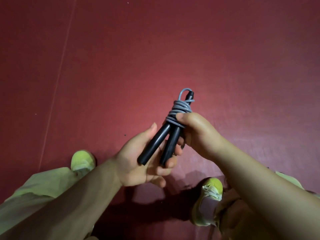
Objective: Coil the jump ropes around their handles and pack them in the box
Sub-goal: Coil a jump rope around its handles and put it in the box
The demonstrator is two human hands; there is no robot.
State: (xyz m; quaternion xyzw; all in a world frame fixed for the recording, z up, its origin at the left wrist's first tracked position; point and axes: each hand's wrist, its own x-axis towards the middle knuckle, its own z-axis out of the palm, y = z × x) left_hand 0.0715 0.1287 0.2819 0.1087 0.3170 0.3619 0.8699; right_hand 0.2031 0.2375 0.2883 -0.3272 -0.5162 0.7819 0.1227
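Fingers (168, 164) of the left hand (138, 163) lay loosely curled beneath the butt ends of the two black handles (164, 144), cradling them from below with the thumb standing up along the nine o'clock side. Palm up, that hand sat at about seven o'clock from the bundle's middle. The jump rope (178, 110) itself hung in the air over the red floor (173, 49), near the centre of the view, above and between two yellow shoes (83, 160).

Both handles ran side by side, their long axis slanting from seven o'clock up to one o'clock, spread a little at the butts and bound together higher up by several turns of grey cord. One short loop of cord arched over the far tip at one o'clock.

Farther right, the right hand (195, 132) gripped the bundle from the three o'clock side, thumb pressed on the lowest turns and fingers wrapped behind the handles. It looked to be the hand pinning the coil, so it seemed better placed to carry the bundle off.

No box showed anywhere, so which way the packing move must go could not be told.
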